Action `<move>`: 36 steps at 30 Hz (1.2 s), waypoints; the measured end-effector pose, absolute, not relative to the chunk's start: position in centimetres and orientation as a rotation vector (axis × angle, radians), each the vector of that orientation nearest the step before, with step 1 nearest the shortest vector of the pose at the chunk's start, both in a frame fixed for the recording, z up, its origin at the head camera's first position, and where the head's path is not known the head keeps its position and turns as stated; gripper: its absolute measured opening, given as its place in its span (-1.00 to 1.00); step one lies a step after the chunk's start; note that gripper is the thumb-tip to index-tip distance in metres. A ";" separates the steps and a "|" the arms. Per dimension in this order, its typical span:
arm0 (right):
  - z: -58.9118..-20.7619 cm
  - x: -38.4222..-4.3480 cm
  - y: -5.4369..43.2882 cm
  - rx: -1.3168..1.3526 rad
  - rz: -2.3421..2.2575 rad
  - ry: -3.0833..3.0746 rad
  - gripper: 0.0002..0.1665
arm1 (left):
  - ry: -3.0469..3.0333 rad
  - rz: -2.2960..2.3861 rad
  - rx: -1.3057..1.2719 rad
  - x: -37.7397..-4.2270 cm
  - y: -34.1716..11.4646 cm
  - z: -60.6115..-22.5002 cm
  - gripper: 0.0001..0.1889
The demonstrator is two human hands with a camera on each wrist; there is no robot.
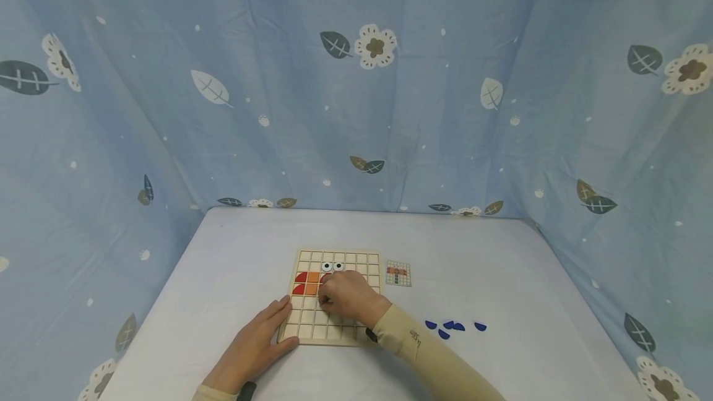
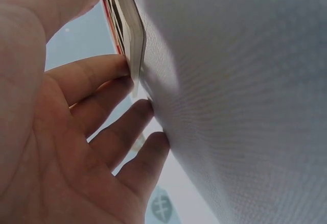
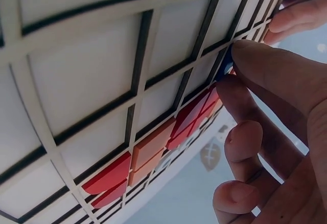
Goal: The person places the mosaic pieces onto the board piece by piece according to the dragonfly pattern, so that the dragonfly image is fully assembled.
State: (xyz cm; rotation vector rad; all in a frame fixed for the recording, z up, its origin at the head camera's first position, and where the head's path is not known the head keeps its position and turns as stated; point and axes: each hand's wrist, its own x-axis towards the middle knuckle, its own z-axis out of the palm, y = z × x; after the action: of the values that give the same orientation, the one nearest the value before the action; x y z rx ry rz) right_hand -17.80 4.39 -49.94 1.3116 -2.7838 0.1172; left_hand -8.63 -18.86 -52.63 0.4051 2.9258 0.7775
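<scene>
A wooden grid board lies on the table, with red quarter-round pieces, orange squares and two eye pieces in its cells. My left hand rests against the board's left side near the front corner; in the left wrist view its fingertips touch the board's edge. Over the middle of the grid, my right hand pinches a small blue piece between thumb and index finger, right at a cell below the red pieces. Most of that piece is hidden by the fingertips.
A small pattern card lies just right of the board. Several blue half-round pieces are scattered on the white table to the right, near my right forearm. A blue patterned curtain hangs around the table's back and sides.
</scene>
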 end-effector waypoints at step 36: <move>-46.4 -12.3 14.4 0.848 0.368 -2.627 -0.72 | 2.910 0.751 0.344 -8.7 -18.5 -52.8 -0.19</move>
State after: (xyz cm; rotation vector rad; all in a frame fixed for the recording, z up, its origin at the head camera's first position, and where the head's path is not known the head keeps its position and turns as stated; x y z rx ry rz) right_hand -12.30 14.43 -46.45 0.8483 -2.6272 0.3684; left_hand -8.74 -18.53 -52.76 0.3436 2.9102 0.7508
